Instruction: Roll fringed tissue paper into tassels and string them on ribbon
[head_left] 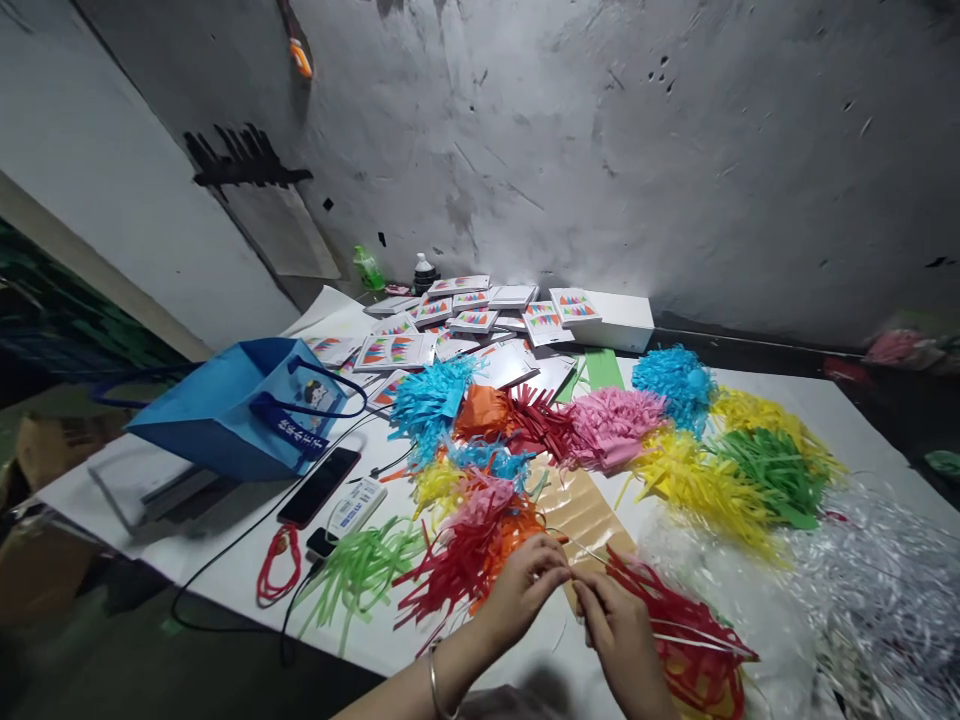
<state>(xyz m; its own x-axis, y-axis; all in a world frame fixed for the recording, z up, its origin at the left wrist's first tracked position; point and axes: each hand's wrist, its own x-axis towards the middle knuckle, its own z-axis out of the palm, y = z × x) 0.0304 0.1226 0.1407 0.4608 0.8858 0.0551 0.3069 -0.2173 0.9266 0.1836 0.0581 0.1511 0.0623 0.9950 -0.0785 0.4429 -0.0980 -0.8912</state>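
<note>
Low in the middle of the table, my left hand [527, 580] and my right hand [621, 628] meet at their fingertips. Both are closed in a pinch; whatever thin thing lies between the fingers is too small to make out. A thin pale string [589, 549] runs just beyond the fingertips. Orange paper tassels [517, 535] lie right by my left hand, with a dark red tassel [457, 565] to their left. Beside my right hand is a bundle of red paper strips [686, 625], crossed by white strands. Under and beyond the hands lies a tan paper sheet [581, 500].
Blue, pink, yellow and green tassels [780, 465] spread behind and right. Clear plastic [720, 570] and silvery strips [885, 580] cover the right side. Flat printed packs [397, 350] pile by the wall. A blue bag [217, 410], phone [319, 487] and cables stand left.
</note>
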